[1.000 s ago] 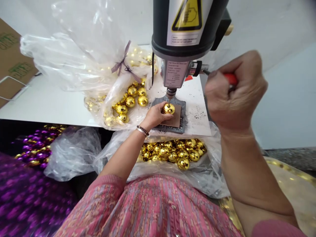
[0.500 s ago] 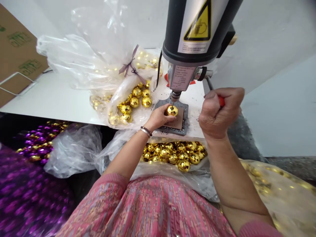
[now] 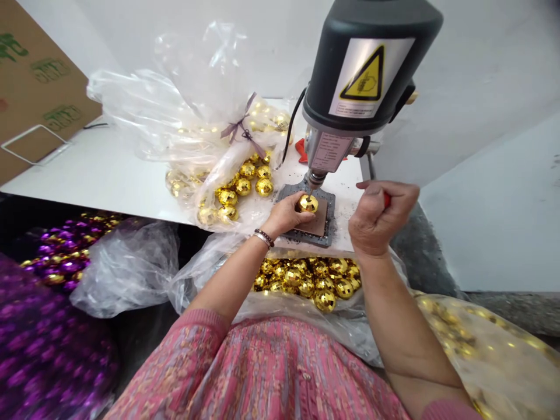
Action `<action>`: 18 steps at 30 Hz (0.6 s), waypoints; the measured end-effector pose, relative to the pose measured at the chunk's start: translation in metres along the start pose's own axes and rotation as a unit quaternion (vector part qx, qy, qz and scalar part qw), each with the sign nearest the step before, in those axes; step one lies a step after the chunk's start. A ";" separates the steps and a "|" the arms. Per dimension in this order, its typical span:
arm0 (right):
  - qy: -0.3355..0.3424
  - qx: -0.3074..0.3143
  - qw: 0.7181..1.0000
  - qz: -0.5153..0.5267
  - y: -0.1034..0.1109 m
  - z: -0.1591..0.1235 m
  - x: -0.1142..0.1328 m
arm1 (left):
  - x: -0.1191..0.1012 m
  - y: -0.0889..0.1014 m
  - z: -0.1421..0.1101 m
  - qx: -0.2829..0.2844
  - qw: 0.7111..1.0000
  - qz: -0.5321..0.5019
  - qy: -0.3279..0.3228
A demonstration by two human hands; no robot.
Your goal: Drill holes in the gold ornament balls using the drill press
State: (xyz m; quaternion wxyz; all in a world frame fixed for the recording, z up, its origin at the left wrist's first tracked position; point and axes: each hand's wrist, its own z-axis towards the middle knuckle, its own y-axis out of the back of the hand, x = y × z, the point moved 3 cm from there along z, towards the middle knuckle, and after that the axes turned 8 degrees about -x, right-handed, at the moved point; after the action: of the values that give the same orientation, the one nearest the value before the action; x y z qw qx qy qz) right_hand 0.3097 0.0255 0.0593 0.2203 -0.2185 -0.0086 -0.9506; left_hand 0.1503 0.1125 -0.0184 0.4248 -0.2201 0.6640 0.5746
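Note:
My left hand (image 3: pixel 284 214) pinches a gold faceted ball (image 3: pixel 308 203) on the brown pad of the drill press base (image 3: pixel 326 233). The drill bit (image 3: pixel 311 185) touches the top of the ball. Above it hangs the dark drill press head (image 3: pixel 371 64) with a yellow warning label. My right hand (image 3: pixel 378 217) is closed round the red-tipped feed lever (image 3: pixel 387 199), low and to the right of the base.
A clear bag of gold balls (image 3: pixel 236 189) lies on the white table (image 3: pixel 96 175) left of the press. Another open bag of gold balls (image 3: pixel 315 283) sits in my lap. Purple and gold balls (image 3: pixel 65 256) lie at left, a cardboard box (image 3: pixel 35 81) at far left.
My right hand has pulled the lever down and toward me. The drill bit has come down onto the ball. My left hand has kept the ball in place.

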 end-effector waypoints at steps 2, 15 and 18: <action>-0.013 -0.003 1.000 -0.004 -0.004 0.017 0.003 | -0.002 -0.001 0.000 0.001 1.000 0.003 -0.005; -0.181 0.088 0.979 0.036 -0.022 0.087 0.004 | 0.023 0.061 -0.052 0.097 0.994 0.020 -0.049; -0.194 0.079 0.977 0.030 -0.020 0.085 0.009 | 0.033 0.080 -0.036 -0.019 0.998 0.051 -0.026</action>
State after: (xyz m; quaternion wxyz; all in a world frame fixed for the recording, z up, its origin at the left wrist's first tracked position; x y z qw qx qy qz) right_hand 0.3284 0.0492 0.1414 0.2594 -0.3807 -0.1191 -0.8796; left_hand 0.0588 0.1037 -0.0003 0.4072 -0.1790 0.6522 0.6138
